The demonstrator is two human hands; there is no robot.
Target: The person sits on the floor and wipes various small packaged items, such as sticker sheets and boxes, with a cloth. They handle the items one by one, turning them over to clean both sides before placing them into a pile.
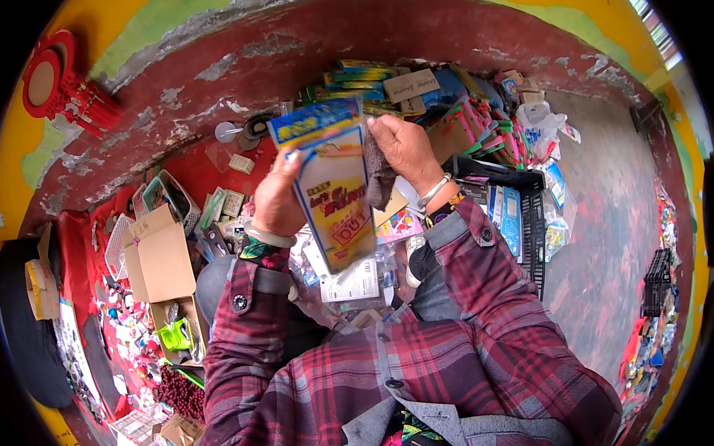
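In front of my chest I hold up a flat plastic package with a blue header, a yellowish front and red print. My left hand grips it by its left edge, the thumb lying over the front. At the upper right corner my right hand is closed on a dark grey-brown cloth, which hangs against the package's right side. Whether the right fingers also pinch the package is hidden. Below, several more flat packages lie about my lap and feet, among them one with a white label.
To my left stand an open cardboard box and plastic baskets among scattered small goods. On the right is a black plastic crate with blue packages. Boxes and pink-green items are heaped by the peeling red wall.
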